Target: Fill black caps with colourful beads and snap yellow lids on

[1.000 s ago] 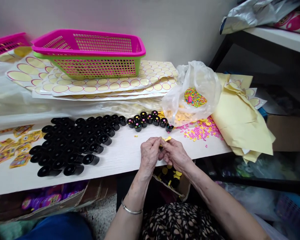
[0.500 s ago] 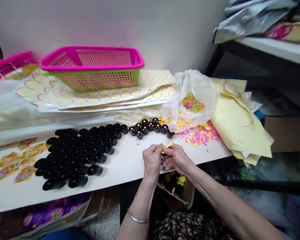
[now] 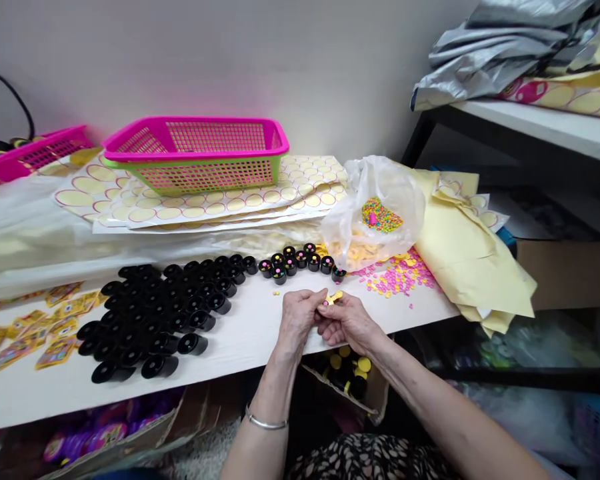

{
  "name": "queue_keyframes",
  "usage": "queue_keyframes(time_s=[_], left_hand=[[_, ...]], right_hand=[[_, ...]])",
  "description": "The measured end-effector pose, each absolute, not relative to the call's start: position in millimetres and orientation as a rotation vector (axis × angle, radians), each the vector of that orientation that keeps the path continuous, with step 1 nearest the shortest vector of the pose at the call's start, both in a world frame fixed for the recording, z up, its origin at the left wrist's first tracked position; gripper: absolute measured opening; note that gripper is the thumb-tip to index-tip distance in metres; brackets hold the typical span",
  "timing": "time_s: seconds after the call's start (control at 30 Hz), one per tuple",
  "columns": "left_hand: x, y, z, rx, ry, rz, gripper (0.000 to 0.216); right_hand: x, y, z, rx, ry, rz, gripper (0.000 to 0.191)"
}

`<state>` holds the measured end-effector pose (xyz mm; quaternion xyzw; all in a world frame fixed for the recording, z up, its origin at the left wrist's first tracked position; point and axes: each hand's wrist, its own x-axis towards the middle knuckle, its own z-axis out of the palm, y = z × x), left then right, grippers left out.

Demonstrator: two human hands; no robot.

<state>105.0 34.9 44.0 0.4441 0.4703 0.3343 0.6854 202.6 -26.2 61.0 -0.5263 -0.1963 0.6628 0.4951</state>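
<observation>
Close together over the table's front edge, my left hand and my right hand pinch one small yellow plastic piece between them. A pink bit shows on the piece near the fingertips. Just beyond the hands stand several black cups with coloured beads in them. Left of these is a large cluster of black cups without visible beads. Pink and yellow pieces lie scattered to the right of the hands, beside a clear plastic bag that holds colourful beads and yellow pieces.
A pink and green basket rests on printed sheets at the back. Small yellow packets lie at left. Below the edge is a carton of yellow and black pieces. Yellow paper and a shelf stand at right.
The view has shifted slightly. The yellow piece shows more plainly between my fingertips, with a pink bit now visible on it. Both hands remain together in nearly the same place.
</observation>
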Motion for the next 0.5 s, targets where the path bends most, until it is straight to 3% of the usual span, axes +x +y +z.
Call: queue_keyframes(time_s=[0.2,0.5], left_hand=[[111,40,49,1.038,1.117,0.776,0.035],[91,25,47,1.007,0.907,0.771,0.032]], right_hand=[[209,-18,69,-1.302,-0.492,1.587,0.024],[201,-25,54,-1.273,-0.564,1.554,0.039]])
